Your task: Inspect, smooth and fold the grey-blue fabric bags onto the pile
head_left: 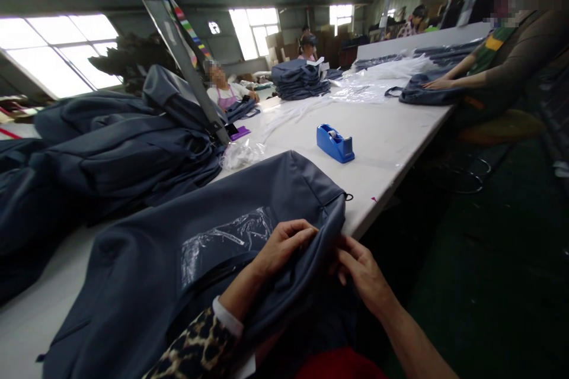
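Note:
A large dark blue-grey fabric bag (146, 237) lies across the near part of the white table, its near side hanging over the edge. A clear plastic window pocket (226, 240) is on its upper face. My left hand (284, 249) rests on the bag near its right end, fingers bent and pinching the fabric by the edge. My right hand (360, 266) is at the bag's outer right side, thumb and fingers closed on the edge of the cloth. Its fingertips are partly hidden by the fabric. A small black loop sticks out of the bag's far right corner.
A blue tape dispenser (334, 143) stands on the white table (377, 130) beyond the bag. Crumpled clear plastic (242, 154) lies by a slanted metal post (186, 53). Similar bags (120, 148) are heaped at left. A co-worker's hands press another bag (429, 90) at right.

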The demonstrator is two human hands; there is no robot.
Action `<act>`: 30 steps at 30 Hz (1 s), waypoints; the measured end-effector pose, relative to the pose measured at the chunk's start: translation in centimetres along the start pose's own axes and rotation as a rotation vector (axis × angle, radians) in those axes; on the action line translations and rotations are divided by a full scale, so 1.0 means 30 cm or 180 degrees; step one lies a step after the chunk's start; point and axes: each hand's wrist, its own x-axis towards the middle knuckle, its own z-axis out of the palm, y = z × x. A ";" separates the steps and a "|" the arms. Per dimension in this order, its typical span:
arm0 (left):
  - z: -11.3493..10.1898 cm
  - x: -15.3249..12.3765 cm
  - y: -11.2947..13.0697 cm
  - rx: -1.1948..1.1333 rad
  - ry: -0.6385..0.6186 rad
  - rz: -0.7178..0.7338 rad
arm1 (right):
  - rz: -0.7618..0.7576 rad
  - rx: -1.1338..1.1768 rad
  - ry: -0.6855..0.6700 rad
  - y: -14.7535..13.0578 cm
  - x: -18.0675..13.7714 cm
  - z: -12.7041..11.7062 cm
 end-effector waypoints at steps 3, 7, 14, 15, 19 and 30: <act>0.003 -0.004 0.004 0.0000 -0.0061 0.0077 | 0.0139 -0.0057 0.0079 -0.006 0.012 0.003; 0.025 -0.038 0.053 0.0641 -0.0052 0.0300 | 0.0249 -0.0119 0.0083 -0.019 0.017 0.005; 0.065 -0.215 0.096 0.2805 0.0103 0.0493 | 0.0177 -0.0237 0.0164 -0.014 0.010 0.010; 0.061 -0.235 0.092 0.2796 0.0219 0.0435 | 0.0125 -0.0264 0.0178 -0.007 0.011 0.009; 0.004 -0.245 0.081 0.2316 0.0527 0.0167 | -0.0367 -0.0626 0.0567 0.014 -0.003 0.012; -0.043 -0.209 0.141 0.2132 0.0460 0.0350 | -0.2711 -0.3954 0.0149 -0.017 -0.079 0.071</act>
